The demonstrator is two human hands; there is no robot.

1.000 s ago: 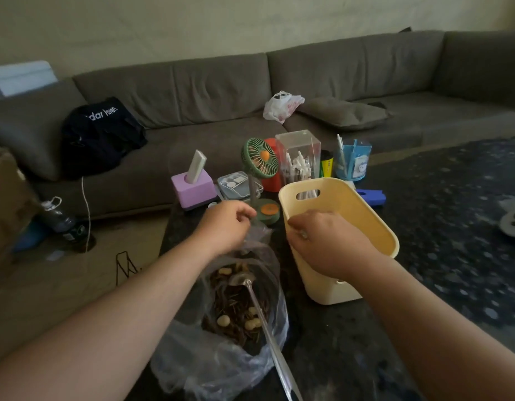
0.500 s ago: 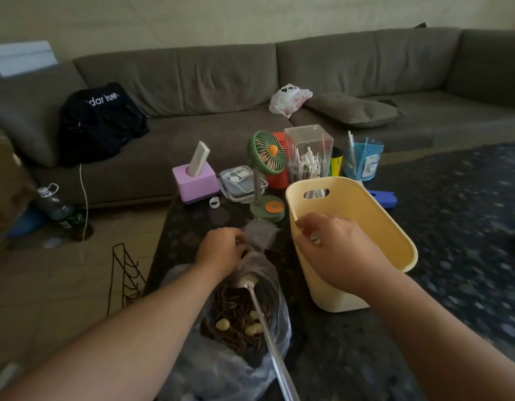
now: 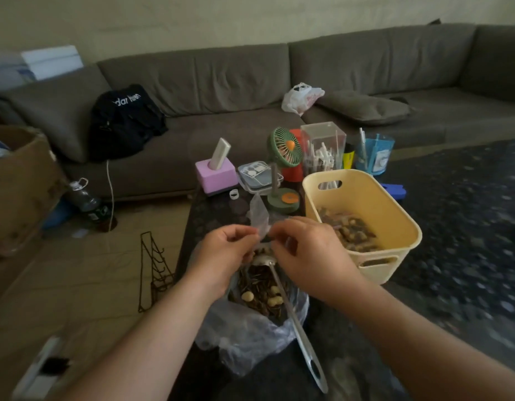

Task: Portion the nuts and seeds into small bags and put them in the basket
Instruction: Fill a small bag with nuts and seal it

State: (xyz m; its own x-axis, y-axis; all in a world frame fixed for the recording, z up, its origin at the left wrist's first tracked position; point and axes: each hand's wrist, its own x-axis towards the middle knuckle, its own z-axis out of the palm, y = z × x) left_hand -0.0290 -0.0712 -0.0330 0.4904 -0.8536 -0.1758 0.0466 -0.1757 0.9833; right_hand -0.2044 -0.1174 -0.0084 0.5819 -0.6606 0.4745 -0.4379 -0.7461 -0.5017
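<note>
A large clear plastic bag of mixed nuts and seeds lies open on the dark table, with a metal spoon standing in it. Just above it, my left hand and my right hand both pinch a small clear empty bag by its top edge, the bag sticking up between them. To the right stands the cream basket, holding filled small bags of nuts.
Behind the hands stand a green desk fan, a purple box, a lidded container, a clear holder of sticks and a blue cup. A grey sofa runs along the back; a wire rack sits on the floor left.
My right hand left the basket rim and came to the small bag held by my left hand. Both hands now pinch it above the big bag. The view shifted, showing the basket's contents.
</note>
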